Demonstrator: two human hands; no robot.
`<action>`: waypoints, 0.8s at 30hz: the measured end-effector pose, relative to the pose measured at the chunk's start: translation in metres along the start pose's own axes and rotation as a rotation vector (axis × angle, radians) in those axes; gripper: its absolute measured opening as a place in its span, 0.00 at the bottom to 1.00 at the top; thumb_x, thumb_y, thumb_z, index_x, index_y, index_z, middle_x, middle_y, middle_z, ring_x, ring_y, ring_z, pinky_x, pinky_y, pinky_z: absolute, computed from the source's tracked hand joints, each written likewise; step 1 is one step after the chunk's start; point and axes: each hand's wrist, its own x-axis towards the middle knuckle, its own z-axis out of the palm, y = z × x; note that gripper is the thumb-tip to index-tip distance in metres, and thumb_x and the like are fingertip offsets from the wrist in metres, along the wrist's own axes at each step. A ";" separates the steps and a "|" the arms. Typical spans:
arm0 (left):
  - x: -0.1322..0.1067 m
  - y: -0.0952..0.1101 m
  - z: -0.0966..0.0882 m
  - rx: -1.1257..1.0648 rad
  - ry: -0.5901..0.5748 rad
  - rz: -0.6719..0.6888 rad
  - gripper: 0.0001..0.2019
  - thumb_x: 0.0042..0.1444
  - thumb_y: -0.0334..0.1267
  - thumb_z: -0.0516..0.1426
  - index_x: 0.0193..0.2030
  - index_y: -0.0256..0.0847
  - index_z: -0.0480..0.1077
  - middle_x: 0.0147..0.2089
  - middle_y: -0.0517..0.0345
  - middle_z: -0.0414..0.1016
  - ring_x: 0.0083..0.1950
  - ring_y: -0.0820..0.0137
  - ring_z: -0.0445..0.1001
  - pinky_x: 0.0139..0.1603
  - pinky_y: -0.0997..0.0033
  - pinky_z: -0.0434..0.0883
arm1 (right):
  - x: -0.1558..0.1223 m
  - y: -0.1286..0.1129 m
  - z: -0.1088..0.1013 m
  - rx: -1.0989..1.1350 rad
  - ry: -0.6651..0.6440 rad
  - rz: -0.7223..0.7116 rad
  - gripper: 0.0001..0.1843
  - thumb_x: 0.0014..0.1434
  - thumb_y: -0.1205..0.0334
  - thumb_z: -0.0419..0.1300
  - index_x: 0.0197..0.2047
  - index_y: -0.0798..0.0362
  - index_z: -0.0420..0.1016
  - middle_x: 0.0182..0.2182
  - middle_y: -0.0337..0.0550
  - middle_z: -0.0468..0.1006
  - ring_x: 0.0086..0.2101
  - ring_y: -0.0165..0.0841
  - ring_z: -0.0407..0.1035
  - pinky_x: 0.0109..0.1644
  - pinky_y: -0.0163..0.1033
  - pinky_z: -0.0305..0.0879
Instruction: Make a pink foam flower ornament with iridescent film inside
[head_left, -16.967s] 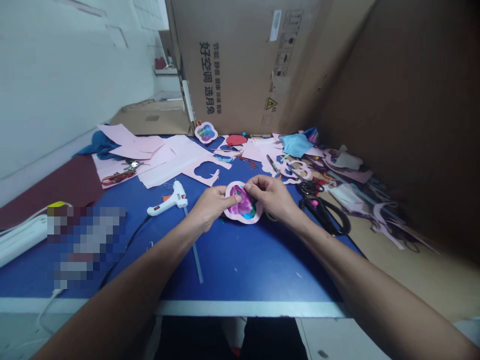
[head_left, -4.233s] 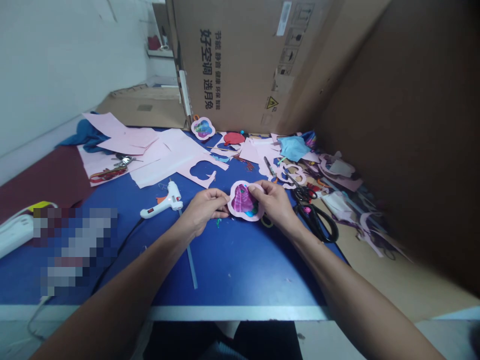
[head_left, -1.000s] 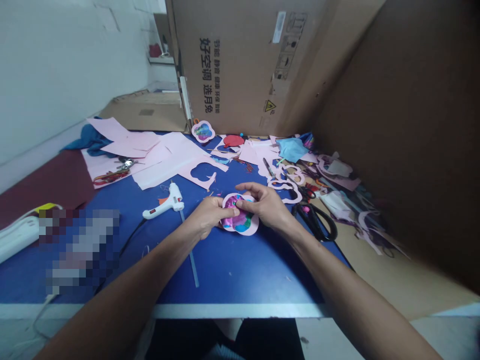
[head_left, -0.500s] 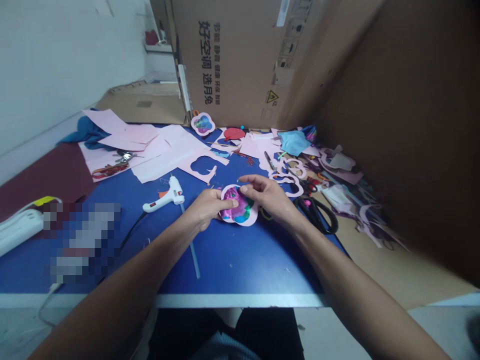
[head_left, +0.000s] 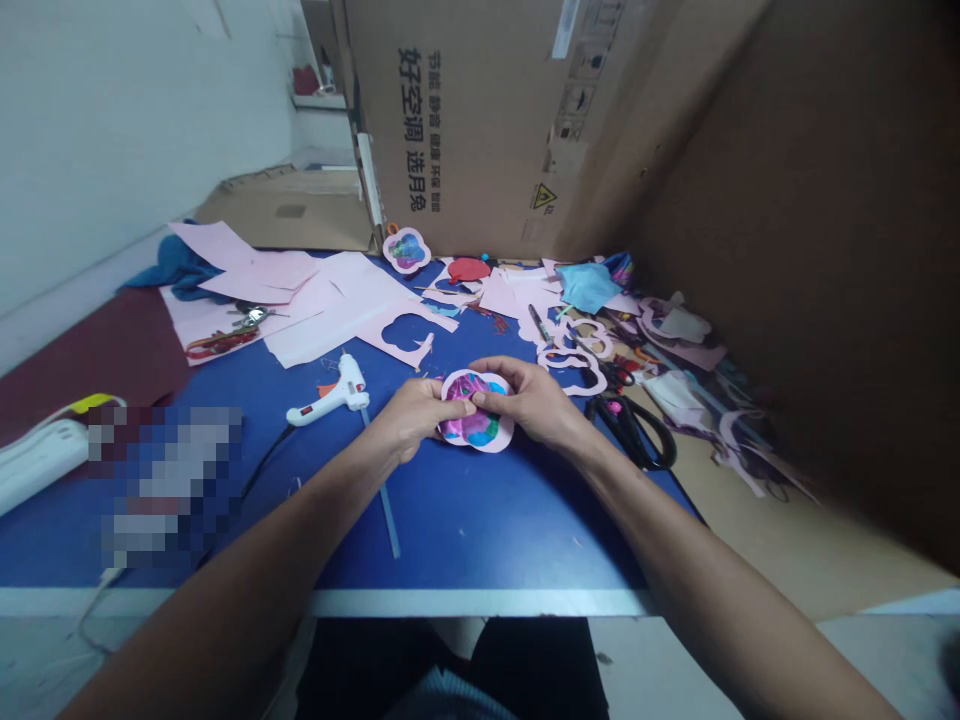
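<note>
Your right hand (head_left: pixel 529 395) has come down onto the pink paper flower (head_left: pixel 501 436), which it now pinches with your left hand (head_left: pixel 412 420) mid-frame on the blue bench (head_left: pixel 480 530). Uneven pressure could crease its shiny film (head_left: pixel 465 425); a slip could send it toward the glue gun (head_left: pixel 337 400) at left.

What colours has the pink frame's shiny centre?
The shiny centre is magenta, blue and green; head view shows it.
</note>
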 end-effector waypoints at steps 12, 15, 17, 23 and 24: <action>-0.005 0.004 0.006 0.014 0.004 -0.011 0.05 0.52 0.33 0.70 0.34 0.33 0.83 0.32 0.50 0.84 0.29 0.68 0.79 0.32 0.71 0.74 | 0.002 0.003 0.003 0.025 0.026 -0.030 0.27 0.51 0.54 0.77 0.53 0.52 0.82 0.50 0.46 0.85 0.47 0.39 0.78 0.54 0.45 0.75; -0.006 0.006 0.006 0.025 0.003 -0.013 0.04 0.54 0.33 0.70 0.34 0.33 0.82 0.31 0.50 0.84 0.28 0.70 0.78 0.30 0.72 0.73 | 0.002 0.004 0.003 0.031 0.029 -0.036 0.27 0.51 0.54 0.77 0.53 0.52 0.82 0.49 0.45 0.85 0.47 0.40 0.78 0.53 0.44 0.76; -0.006 0.007 0.007 0.031 0.004 -0.014 0.05 0.54 0.33 0.70 0.33 0.33 0.82 0.31 0.51 0.83 0.27 0.71 0.77 0.28 0.73 0.72 | 0.002 0.004 0.002 0.033 0.030 -0.039 0.27 0.51 0.54 0.77 0.54 0.52 0.82 0.47 0.45 0.85 0.47 0.40 0.78 0.52 0.44 0.76; -0.007 0.009 0.010 -0.006 -0.009 -0.019 0.12 0.48 0.36 0.76 0.31 0.34 0.79 0.26 0.55 0.80 0.24 0.72 0.75 0.27 0.71 0.75 | 0.002 0.005 0.000 0.038 0.041 -0.034 0.27 0.51 0.54 0.77 0.54 0.50 0.82 0.45 0.44 0.85 0.43 0.39 0.78 0.47 0.44 0.77; -0.007 0.009 0.010 -0.013 -0.018 -0.016 0.13 0.47 0.37 0.76 0.30 0.34 0.78 0.26 0.55 0.79 0.24 0.71 0.75 0.26 0.70 0.76 | 0.002 0.005 0.000 0.038 0.042 -0.033 0.27 0.51 0.54 0.77 0.54 0.51 0.82 0.46 0.44 0.85 0.42 0.39 0.78 0.47 0.43 0.77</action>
